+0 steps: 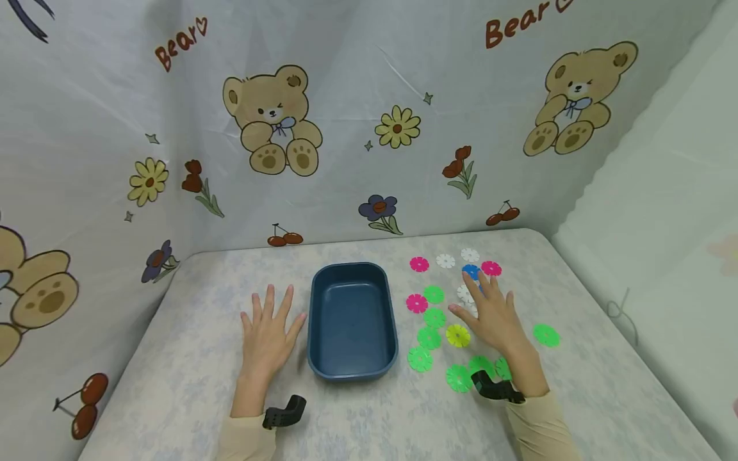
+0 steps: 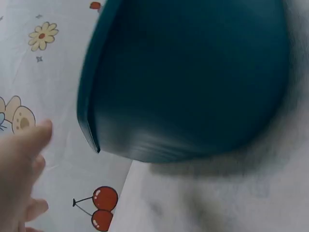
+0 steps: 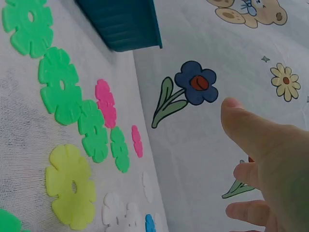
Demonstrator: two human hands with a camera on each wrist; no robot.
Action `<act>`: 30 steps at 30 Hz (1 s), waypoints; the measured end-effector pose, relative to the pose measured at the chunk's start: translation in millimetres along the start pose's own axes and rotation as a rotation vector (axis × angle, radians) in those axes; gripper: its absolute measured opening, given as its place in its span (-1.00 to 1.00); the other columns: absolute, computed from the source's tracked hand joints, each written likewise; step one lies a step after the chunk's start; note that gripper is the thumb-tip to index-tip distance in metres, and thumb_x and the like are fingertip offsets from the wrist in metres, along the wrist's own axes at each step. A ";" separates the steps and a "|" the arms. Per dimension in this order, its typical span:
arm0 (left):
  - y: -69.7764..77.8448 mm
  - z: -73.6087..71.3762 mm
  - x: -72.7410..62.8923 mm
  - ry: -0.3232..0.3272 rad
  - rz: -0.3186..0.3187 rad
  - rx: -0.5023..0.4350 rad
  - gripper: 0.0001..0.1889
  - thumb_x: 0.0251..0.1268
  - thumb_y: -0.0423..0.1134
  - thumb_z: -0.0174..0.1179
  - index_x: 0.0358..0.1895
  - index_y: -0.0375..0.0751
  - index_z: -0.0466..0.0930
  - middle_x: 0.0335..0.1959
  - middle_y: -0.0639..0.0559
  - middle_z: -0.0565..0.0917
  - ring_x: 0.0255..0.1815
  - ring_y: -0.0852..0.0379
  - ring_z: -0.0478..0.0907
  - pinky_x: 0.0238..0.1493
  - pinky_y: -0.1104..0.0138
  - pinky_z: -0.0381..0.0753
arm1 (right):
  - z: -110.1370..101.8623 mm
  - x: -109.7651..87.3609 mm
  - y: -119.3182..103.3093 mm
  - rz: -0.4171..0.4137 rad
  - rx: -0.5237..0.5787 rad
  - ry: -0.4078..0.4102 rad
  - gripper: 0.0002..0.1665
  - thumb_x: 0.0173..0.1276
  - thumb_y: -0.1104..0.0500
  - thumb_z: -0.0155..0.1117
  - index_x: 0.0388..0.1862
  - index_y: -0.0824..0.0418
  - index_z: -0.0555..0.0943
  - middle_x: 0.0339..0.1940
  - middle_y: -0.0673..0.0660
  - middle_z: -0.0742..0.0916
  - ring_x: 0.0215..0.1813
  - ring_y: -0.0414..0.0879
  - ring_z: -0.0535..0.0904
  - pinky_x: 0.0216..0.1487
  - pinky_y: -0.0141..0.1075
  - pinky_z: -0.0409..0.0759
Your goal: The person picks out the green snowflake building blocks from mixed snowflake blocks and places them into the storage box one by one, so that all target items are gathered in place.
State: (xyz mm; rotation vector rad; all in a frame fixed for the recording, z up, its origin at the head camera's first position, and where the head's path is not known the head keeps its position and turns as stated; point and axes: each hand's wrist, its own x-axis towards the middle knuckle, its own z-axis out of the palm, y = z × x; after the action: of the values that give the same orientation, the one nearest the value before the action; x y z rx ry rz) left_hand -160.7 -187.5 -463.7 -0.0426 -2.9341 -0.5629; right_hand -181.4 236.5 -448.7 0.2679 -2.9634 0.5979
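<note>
Fingers (image 1: 269, 306) of the left hand (image 1: 265, 349) are pointing away from the person, nearly straight and fanned apart, with the thumb (image 1: 296, 325) angling toward the dark blue tray (image 1: 353, 323). That thumb is lying just beside the tray's left edge in the head view, and a gap is showing between them. Whether the left fingertips are touching the table (image 1: 346, 422) cannot be told.

The right hand (image 1: 497, 323) is also standing open, its palm facing down and its fingers parting, the thumb sticking out to the left. It is hanging over the flower-shaped discs, its index fingertip overlapping a blue disc (image 1: 471, 271) in the head view; the right wrist view is showing the thumb well apart from the discs.

The tray is sitting between the hands, nearer the left one. To its right, green discs (image 1: 429, 337), pink discs (image 1: 417, 303), white discs (image 1: 446, 260) and a yellow disc (image 1: 458, 335) are lying flat on the table. The yellow one is resting left of the right hand, while a lone green disc is lying on the other side. Beige sleeves (image 1: 246, 438) are covering both forearms, and black wrist devices (image 1: 285, 413) are jutting out beside them.
</note>
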 end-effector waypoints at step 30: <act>24.3 51.6 -5.8 -0.012 -0.205 -1.105 -0.41 0.45 -0.43 -0.02 0.52 -0.19 0.16 0.46 -0.27 0.28 0.43 -0.19 0.26 0.02 0.65 0.35 | -60.7 -49.6 124.7 0.256 0.288 -0.144 -0.26 0.40 0.04 0.26 0.37 0.47 0.31 0.17 0.57 0.46 0.06 0.41 0.49 -0.13 0.04 0.53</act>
State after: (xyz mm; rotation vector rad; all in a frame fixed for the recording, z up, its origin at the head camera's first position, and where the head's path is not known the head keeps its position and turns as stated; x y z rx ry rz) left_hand -161.1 -145.8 -503.1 0.1290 -2.2515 -2.0888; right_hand -152.7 380.9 -446.7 -0.0525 -3.0657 1.0830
